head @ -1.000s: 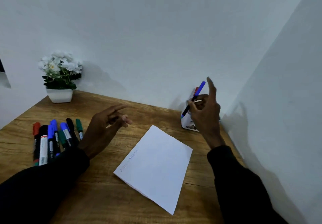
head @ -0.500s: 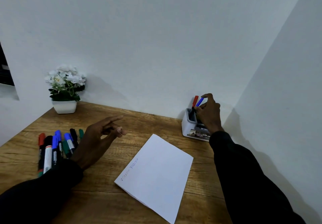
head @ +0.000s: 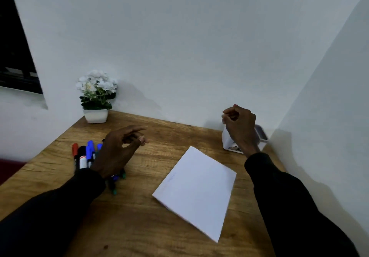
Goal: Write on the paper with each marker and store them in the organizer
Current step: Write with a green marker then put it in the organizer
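Note:
A white sheet of paper point(head: 195, 188) lies at an angle on the wooden table point(head: 139, 226), faint writing near its left edge. Several markers point(head: 82, 157) in red, black, blue and green lie side by side at the left. My left hand point(head: 117, 153) hovers over them with loosely spread fingers, holding nothing and hiding part of the row. The white organizer point(head: 226, 141) stands at the back right by the wall. My right hand point(head: 241, 125) is just above and in front of it, fingers curled, no marker visible in it. The organizer's contents are hidden behind that hand.
A white pot of white flowers point(head: 95, 115) stands at the table's back left corner. Walls close the table in at the back and right. A dark window opening point(head: 14, 57) is at the far left.
My right hand lowered the blue marker into the organizer and now shows no marker. The view shifted, so everything sits further right. My left hand stays above the markers.

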